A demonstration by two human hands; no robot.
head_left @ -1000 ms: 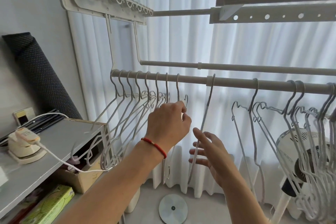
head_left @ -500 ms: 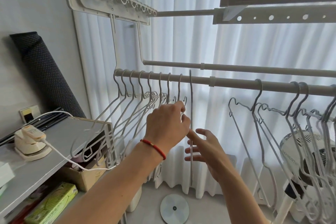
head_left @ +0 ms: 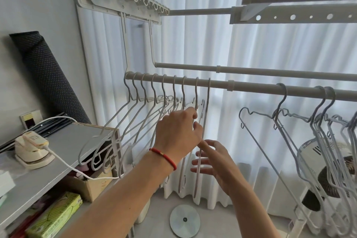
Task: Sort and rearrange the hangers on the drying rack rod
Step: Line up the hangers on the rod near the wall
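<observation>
Two hands work low: the right hand [head_left: 214, 160], its grip wide and holding nothing, just right of the upright last white hanger [head_left: 207, 114]; the left hand [head_left: 177, 131], nearer the pack, pinches the neighbouring hanger [head_left: 196, 94]. Beyond, blue hangers [head_left: 289, 127] wait rightward along the rod [head_left: 251, 87].

The rod [head_left: 251, 88] runs off the right edge, so the grey hangers [head_left: 326, 141] bunched there are cut short. Behind them a fan [head_left: 316, 152] is mostly screened. Left of the rod, the left hand [head_left: 178, 133] hides the white hangers' [head_left: 154, 102] shoulders.
</observation>
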